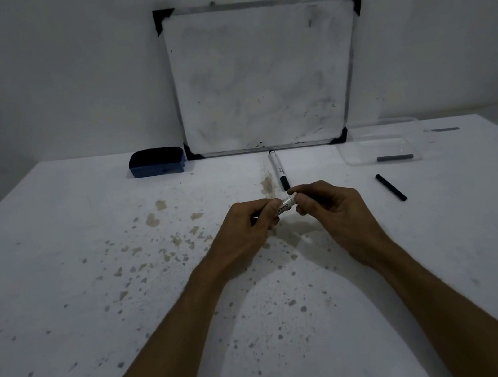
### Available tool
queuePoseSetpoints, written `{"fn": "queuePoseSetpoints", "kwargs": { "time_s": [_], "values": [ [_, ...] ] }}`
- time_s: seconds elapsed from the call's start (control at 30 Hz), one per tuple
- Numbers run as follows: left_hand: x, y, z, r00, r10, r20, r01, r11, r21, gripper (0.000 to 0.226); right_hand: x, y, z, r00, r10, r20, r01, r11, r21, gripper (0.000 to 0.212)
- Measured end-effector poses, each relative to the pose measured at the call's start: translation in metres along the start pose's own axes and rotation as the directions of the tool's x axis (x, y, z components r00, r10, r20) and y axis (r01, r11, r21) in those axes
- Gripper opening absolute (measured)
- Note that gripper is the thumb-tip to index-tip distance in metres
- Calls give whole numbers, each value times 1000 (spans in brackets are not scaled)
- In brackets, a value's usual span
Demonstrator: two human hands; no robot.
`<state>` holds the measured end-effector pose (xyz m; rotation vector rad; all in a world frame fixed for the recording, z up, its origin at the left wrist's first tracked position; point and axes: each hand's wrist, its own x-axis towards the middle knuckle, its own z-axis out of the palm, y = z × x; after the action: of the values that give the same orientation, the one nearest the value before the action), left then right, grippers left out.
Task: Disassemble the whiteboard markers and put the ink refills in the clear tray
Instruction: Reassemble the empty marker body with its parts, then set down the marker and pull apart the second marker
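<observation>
Both hands hold one white whiteboard marker above the middle of the table. My left hand wraps its barrel; my right hand pinches its right end, which is hidden by the fingers. A second, whole marker with a black cap lies just beyond my hands. A clear tray sits at the back right with a grey ink refill lying in it. A loose black piece like a cap rests on the table in front of the tray.
A small whiteboard leans on the wall at the table's back edge. A blue eraser lies left of it. Another grey stick lies behind the tray. The white table is speckled with brown stains.
</observation>
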<state>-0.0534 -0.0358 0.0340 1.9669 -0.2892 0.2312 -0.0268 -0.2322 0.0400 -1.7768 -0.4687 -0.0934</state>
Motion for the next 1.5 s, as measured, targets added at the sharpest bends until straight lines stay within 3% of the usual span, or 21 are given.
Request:
{"fn": "queuePoseSetpoints", "kwargs": {
  "time_s": [0.17, 0.27, 0.4, 0.47, 0.73, 0.83, 0.9, 0.97, 1.03, 1.13, 1.3, 1.5],
  "values": [
    [-1, 3, 0, 999, -24, 33, 24, 1000, 6, 39, -2, 2, -4, 999, 34, -5, -34, 999, -9, 25],
    [0, 4, -3, 988, -121, 95, 125, 991, -42, 42, -1, 0, 2, 995, 88, -40, -89, 996, -4, 33],
    [6, 12, -11, 971, -239, -12, 224, 927, -301, 27, -4, -2, 22, 983, 89, -159, -106, 989, -100, 41],
    [8, 13, -17, 947, -317, -42, 269, 861, -432, 25, -9, -6, 32, 987, 94, -134, -114, 983, -147, 42],
    [8, 8, -28, 915, -404, 16, 359, 794, -490, 17, 5, -24, 65, 996, 50, -80, -69, 965, -254, 33],
    [14, 2, -43, 920, -388, -49, 354, 880, -316, 27, 22, -24, 68, 997, 64, -49, -77, 935, -347, 28],
    [21, -7, -67, 899, -374, -227, 344, 925, -159, 41, 43, -22, 69, 997, 13, -75, -47, 881, -471, 25],
    [27, -25, -91, 862, -331, -383, 352, 936, -17, 43, 71, -15, 73, 992, -99, -79, 24, 758, -651, 22],
    [30, -47, -102, 880, -267, -392, 383, 888, 255, 50, 101, -3, 80, 983, -179, -45, 77, 617, -784, 21],
    [32, -75, -95, 929, -220, -296, 359, 727, 585, 64, 141, 15, 97, 976, -215, 28, 134, 499, -856, 22],
    [39, -95, -92, 946, -142, -292, 305, 693, 653, 66, 183, 40, 127, 969, -235, 75, 167, 401, -901, 21],
    [43, -102, -92, 945, -118, -305, 297, 698, 652, 66, 195, 52, 134, 971, -228, 67, 165, 444, -881, 25]
  ]
}}
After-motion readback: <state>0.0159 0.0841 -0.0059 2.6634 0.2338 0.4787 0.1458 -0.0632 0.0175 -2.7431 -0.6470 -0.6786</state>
